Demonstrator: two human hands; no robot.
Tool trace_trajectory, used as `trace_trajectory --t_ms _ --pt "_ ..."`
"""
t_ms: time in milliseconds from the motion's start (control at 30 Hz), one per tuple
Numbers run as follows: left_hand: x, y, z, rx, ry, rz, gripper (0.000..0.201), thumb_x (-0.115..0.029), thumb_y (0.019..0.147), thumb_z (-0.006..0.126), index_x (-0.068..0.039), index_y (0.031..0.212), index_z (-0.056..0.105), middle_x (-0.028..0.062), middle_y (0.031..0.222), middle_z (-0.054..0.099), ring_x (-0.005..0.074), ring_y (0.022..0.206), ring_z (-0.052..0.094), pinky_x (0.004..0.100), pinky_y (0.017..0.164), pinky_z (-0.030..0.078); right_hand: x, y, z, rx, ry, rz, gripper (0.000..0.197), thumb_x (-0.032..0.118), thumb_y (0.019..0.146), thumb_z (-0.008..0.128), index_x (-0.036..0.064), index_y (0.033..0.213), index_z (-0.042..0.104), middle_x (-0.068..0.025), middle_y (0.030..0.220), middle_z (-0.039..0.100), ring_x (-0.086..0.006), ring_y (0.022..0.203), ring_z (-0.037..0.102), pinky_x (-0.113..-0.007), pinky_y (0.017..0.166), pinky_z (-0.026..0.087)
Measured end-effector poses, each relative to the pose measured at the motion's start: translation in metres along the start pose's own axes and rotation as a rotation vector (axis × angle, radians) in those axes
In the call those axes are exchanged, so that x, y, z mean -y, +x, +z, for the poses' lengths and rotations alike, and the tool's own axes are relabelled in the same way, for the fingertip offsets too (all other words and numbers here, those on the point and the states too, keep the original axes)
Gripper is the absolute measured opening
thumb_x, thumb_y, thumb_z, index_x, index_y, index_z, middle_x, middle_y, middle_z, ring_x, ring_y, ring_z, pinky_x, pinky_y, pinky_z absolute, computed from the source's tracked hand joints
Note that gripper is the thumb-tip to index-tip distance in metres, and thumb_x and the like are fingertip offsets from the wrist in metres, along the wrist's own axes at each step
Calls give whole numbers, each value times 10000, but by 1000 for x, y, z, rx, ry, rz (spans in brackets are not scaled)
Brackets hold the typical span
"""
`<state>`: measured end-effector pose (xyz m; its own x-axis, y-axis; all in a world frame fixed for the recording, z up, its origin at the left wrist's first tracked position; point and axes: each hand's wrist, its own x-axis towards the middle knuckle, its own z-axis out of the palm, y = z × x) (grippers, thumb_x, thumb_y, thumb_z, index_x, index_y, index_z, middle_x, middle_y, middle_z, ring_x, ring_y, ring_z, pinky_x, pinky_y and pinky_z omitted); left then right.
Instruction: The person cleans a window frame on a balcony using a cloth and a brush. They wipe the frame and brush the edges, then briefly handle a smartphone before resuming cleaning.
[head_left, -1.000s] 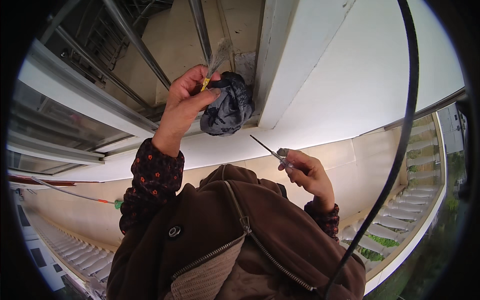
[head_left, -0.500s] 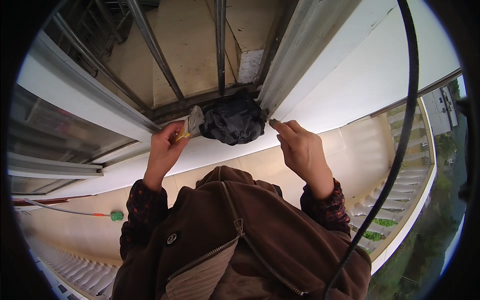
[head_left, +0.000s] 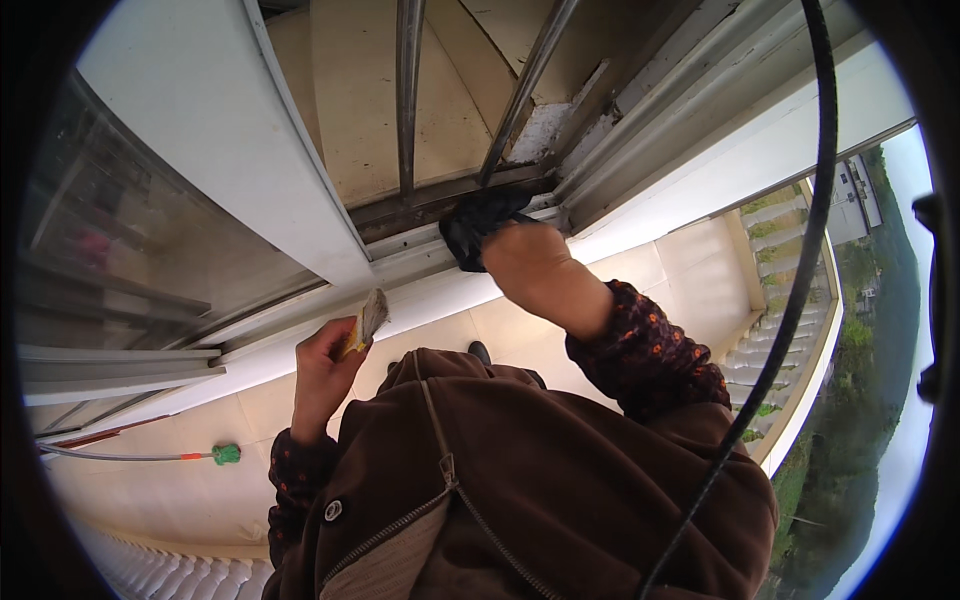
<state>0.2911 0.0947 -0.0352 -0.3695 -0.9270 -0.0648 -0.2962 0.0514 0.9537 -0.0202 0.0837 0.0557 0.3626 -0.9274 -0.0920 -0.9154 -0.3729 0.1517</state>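
Observation:
In my left hand (head_left: 328,366) is a flat paintbrush (head_left: 373,318) with a yellow handle and pale bristles pointing up. This hand is closed around the handle, in front of the sill and apart from the bag. A crumpled black plastic bag (head_left: 465,236) rests on the window sill (head_left: 410,262), below the metal bars. My right hand (head_left: 540,272) reaches over the bag, its wrist bent and slightly blurred. The fingers of that hand are hidden behind the wrist and in the bag's folds, so their grip does not show.
Vertical metal bars (head_left: 408,100) stand beyond the sill. A white sliding window frame (head_left: 290,150) is at left. On the tiled floor lies a long-handled tool with a green head (head_left: 226,454). A black cable (head_left: 822,180) hangs across the right side, before a balustrade (head_left: 780,290).
My right hand has moved left from the bag's edge onto it, and the bag looks smaller and more bunched. My left hand has drawn the brush away from the bag. The view has shifted.

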Motion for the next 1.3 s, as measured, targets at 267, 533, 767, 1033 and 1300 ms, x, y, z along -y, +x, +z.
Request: trace_trajectory --t_ms 267,533,767,1033,1300 --pt "9 -8 -25 14 3 -40 295 7 810 680 18 1103 653 67 846 672 70 739 556 234 687 474 50 41 16 -110 589 -20 208 105 849 619 57 1036 697 -187 844 687 -383 847 660 -450 752 539" --pt "-6 -20 -21 -38 126 -72 206 -22 882 691 15 1082 655 -49 756 567 37 688 431 205 611 375 -25 -15 25 -140 344 200 215 153 887 615 145 1071 725 -165 806 688 -363 784 668 -454 701 537" --pt "-30 -12 8 -41 -5 -146 175 -56 915 662 14 1076 667 1 780 631 48 655 479 216 595 405 -61 -70 19 -464 767 350 273 62 869 697 -2 1132 656 -147 645 599 -218 583 596 -337 561 460" --pt "-115 64 97 135 -271 326 422 -294 1080 375 -3 1291 595 116 1377 562 182 1236 515 354 1058 387 -15 -78 50 -490 1730 139 176 106 891 748 46 970 602 61 749 494 -31 672 424 -201 633 374" --pt "-120 92 143 566 69 164 445 -326 1025 529 -5 1331 563 125 1396 514 220 1260 496 342 1076 380 -28 -106 72 -353 1870 115 119 58 889 714 0 977 658 -3 745 607 -56 690 546 -223 615 424"
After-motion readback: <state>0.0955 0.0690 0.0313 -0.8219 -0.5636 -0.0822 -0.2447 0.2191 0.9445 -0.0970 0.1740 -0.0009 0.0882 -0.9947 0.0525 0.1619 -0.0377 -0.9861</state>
